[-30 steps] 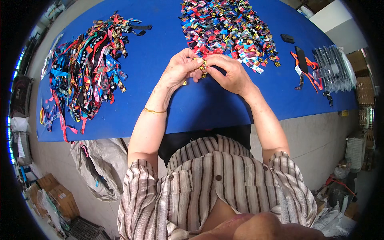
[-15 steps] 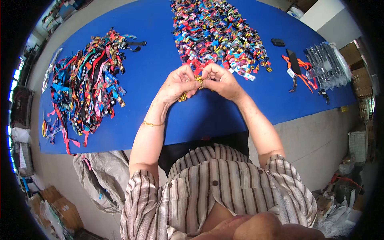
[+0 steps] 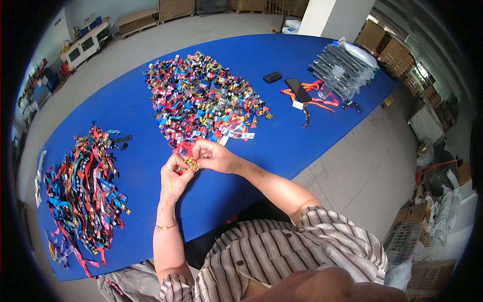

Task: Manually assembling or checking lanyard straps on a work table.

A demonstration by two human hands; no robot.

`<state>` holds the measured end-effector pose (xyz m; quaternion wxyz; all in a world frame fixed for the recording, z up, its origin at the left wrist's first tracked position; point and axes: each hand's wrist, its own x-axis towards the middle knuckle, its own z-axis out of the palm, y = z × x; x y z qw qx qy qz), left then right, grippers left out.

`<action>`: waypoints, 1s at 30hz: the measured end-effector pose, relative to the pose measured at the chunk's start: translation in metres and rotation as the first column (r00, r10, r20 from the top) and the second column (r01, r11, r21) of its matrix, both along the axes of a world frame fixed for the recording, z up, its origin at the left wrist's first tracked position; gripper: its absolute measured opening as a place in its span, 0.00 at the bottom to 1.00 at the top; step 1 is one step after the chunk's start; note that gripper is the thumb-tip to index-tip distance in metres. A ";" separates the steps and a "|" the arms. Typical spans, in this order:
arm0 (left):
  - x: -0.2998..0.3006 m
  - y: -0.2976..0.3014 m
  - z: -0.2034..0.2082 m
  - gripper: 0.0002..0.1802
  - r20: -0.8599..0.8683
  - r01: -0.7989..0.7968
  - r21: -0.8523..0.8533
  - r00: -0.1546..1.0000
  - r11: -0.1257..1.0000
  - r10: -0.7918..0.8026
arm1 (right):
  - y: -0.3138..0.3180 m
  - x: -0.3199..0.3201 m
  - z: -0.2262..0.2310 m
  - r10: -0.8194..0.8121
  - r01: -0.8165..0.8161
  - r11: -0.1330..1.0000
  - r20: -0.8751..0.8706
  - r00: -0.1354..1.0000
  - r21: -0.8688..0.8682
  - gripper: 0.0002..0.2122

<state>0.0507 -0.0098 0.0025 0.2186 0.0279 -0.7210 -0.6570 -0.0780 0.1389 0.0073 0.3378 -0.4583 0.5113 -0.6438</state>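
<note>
A small yellow-and-black patterned fabric piece (image 3: 191,163) is pinched between my two hands, just above the table. On its near left side my left hand (image 3: 174,176) grips it with thumb and fingers closed. From the right, my right hand (image 3: 216,157) has its thumb and fingertips closed on the same piece. My fingers cover part of it. Right beyond my hands lies the near tip of a broad heap of small folded fabric pieces (image 3: 201,100) in many colours. A pile of long, patterned ribbon straps (image 3: 88,191) lies to the left.
The blue table (image 3: 282,151) curves around me. On its right side are a black case (image 3: 272,77), a smartphone (image 3: 298,90), an orange-red lanyard (image 3: 322,98), a clear plastic bottle (image 3: 330,82) and stacked plastic-wrapped packs (image 3: 342,65). A whitish sack (image 3: 131,284) is below the near edge.
The view has swung to the right and up, so the table and piles appear farther left and lower. Both hands still pinch the yellow patterned piece.
</note>
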 end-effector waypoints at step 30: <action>-0.004 0.025 0.001 0.09 -0.384 -0.383 -0.541 0.905 0.749 0.185 | 0.001 0.019 0.011 -0.226 0.214 0.970 0.100 0.969 0.119 0.12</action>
